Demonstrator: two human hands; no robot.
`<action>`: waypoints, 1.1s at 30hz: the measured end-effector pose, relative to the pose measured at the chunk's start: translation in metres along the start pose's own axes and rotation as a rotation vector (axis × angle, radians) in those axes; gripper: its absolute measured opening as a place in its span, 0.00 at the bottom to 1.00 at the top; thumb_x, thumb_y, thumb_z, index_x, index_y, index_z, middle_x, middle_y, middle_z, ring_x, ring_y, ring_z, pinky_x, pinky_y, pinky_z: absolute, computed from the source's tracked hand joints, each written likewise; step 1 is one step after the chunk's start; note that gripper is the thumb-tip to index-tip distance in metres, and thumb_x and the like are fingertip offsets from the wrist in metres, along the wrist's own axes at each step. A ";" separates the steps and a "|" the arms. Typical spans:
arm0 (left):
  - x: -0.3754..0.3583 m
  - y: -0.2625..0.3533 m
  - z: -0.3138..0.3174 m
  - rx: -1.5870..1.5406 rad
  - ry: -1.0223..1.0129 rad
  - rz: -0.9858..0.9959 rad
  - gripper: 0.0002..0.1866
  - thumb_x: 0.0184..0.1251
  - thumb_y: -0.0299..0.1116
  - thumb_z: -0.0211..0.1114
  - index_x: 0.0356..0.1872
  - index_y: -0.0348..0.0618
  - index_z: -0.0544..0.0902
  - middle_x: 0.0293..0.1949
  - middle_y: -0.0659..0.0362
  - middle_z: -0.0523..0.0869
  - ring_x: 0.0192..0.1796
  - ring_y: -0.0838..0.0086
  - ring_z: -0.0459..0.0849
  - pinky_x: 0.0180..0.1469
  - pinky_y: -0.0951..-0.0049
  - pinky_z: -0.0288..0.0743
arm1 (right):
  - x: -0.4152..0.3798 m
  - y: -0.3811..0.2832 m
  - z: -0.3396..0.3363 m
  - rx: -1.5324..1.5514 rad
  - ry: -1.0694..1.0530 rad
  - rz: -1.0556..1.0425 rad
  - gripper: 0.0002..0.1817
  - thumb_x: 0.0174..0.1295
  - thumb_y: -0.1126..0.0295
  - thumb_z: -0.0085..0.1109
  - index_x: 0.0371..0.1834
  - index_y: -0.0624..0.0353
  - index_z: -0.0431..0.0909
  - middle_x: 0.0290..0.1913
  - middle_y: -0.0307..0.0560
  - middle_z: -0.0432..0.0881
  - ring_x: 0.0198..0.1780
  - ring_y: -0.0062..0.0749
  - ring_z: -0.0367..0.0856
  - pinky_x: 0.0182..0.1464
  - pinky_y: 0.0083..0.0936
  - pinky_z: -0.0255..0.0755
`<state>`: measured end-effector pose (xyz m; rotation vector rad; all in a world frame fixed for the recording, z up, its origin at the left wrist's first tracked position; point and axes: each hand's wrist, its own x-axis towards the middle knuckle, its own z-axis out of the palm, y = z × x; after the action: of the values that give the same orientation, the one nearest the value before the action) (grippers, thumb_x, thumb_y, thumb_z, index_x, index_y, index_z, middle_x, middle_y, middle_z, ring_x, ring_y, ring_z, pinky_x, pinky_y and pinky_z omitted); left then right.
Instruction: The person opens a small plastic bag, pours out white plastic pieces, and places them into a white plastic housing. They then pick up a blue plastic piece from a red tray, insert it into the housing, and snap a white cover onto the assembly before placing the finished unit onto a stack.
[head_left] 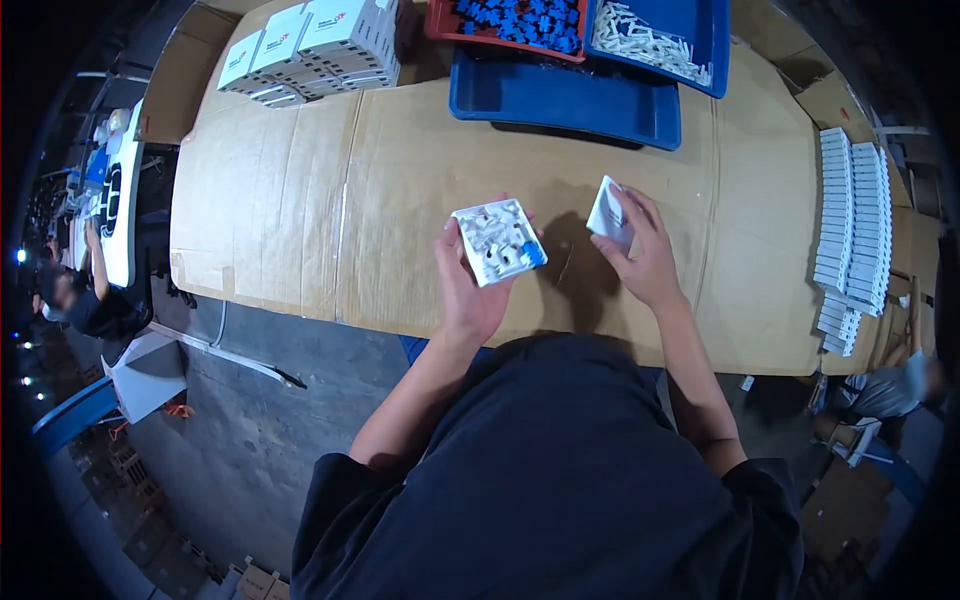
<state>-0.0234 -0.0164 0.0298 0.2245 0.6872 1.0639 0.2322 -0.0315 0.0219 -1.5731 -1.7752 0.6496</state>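
My left hand (pixel 472 292) is wrapped round a square white plastic housing (pixel 497 238), its open side facing up. Inside it I see moulded white details, some dark holes and a blue part (pixel 532 252) at the lower right corner. A thin white square cover (pixel 610 215) is in my right hand (pixel 640 245), pinched between thumb and fingers and tilted, with faint print on its face. The two white pieces are apart, both held above the cardboard-covered table (pixel 400 180).
Stacked white printed boxes (pixel 310 45) stand at the back left. A red tray (pixel 440 22) of blue parts and a blue tray (pixel 715 60) of white pieces rest over another blue tray (pixel 560 100). White stacks (pixel 850 220) line the right edge. People (pixel 95 310) sit at both sides.
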 end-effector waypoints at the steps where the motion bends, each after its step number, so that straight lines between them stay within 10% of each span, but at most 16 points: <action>1: -0.001 0.000 0.003 -0.021 -0.029 -0.054 0.40 0.82 0.64 0.34 0.77 0.41 0.70 0.68 0.45 0.82 0.66 0.56 0.83 0.70 0.55 0.74 | 0.004 -0.011 -0.004 0.172 0.013 0.053 0.34 0.66 0.61 0.71 0.76 0.51 0.74 0.70 0.52 0.74 0.70 0.45 0.74 0.73 0.41 0.67; 9: 0.002 -0.003 0.028 -0.138 -0.095 -0.288 0.42 0.82 0.67 0.32 0.77 0.42 0.70 0.65 0.47 0.84 0.60 0.57 0.86 0.62 0.56 0.79 | 0.048 -0.048 -0.014 0.958 -0.234 0.087 0.37 0.83 0.42 0.41 0.81 0.60 0.65 0.67 0.52 0.80 0.65 0.37 0.79 0.72 0.36 0.68; 33: 0.007 -0.008 0.046 -0.047 0.020 -0.329 0.39 0.83 0.70 0.31 0.71 0.51 0.73 0.61 0.56 0.82 0.60 0.64 0.83 0.60 0.55 0.78 | 0.051 -0.058 0.006 0.659 -0.379 0.022 0.24 0.81 0.57 0.53 0.73 0.59 0.77 0.65 0.50 0.80 0.67 0.37 0.77 0.71 0.31 0.68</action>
<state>0.0124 -0.0072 0.0584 0.0572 0.6891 0.7666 0.1875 0.0101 0.0686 -1.0574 -1.5528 1.4456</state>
